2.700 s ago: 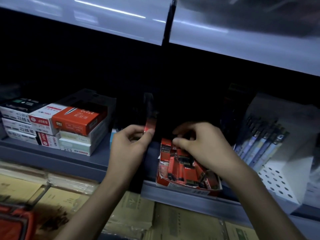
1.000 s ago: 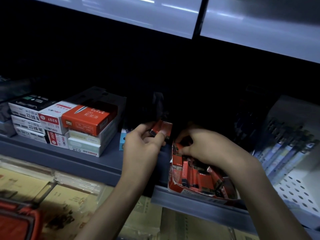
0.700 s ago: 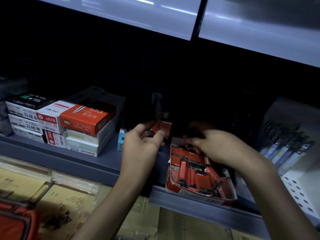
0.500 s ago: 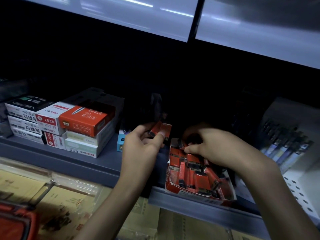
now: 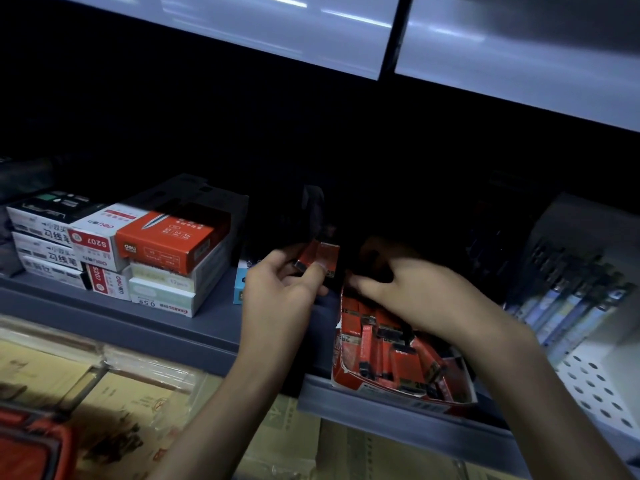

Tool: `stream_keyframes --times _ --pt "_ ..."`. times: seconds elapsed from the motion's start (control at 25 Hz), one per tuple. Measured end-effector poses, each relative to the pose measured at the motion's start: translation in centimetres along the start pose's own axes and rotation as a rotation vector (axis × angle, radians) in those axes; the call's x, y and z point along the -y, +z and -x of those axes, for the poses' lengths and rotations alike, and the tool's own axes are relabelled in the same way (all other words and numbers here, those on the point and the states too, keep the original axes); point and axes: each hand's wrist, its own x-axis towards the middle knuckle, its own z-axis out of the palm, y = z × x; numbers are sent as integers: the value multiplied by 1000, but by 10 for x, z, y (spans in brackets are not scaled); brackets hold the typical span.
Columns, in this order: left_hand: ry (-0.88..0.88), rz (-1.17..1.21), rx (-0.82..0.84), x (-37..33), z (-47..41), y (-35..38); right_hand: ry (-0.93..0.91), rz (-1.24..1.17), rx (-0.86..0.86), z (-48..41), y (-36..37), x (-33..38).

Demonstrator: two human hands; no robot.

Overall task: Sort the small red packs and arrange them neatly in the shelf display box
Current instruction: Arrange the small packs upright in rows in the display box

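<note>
A red display box [image 5: 349, 379] sits at the front edge of the grey shelf [image 5: 194, 327], holding several small red packs [image 5: 391, 355] lying in disorder. My left hand [image 5: 280, 292] hovers just left of the box's far end and pinches a few small red packs [image 5: 320, 256] between thumb and fingers. My right hand [image 5: 415, 292] reaches over the far part of the box with its fingers curled down among the packs; whether it grips one is hidden in the dark.
Stacked stationery boxes [image 5: 114, 251], one orange-red on top, stand on the shelf to the left. A white perforated holder with pens [image 5: 571, 306] stands at the right. Brown wrapped packs [image 5: 104, 393] lie on the level below. The upper shelf edge [image 5: 381, 36] overhangs.
My left hand went from holding one pack to holding a few and stayed beside the box. My right hand kept shifting over the far end of the box among the packs.
</note>
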Motion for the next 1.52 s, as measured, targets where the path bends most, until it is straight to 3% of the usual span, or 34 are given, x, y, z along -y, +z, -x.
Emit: stream_keyframes --times 0.6,0.92,1.28,1.36,1.52 --pt "-12 -7 -9 -2 0 -2 69 2 55 -7 4 -2" --pt "-25 1 -9 0 1 0 3 -75 164 -6 -4 -5" --pt "8 -6 16 -1 1 -1 19 -71 38 -8 11 -2" --pt "9 1 27 -1 3 -2 51 -131 19 -7 4 -3" --pt "-6 2 101 -6 7 -3 22 -589 -125 -8 -6 1"
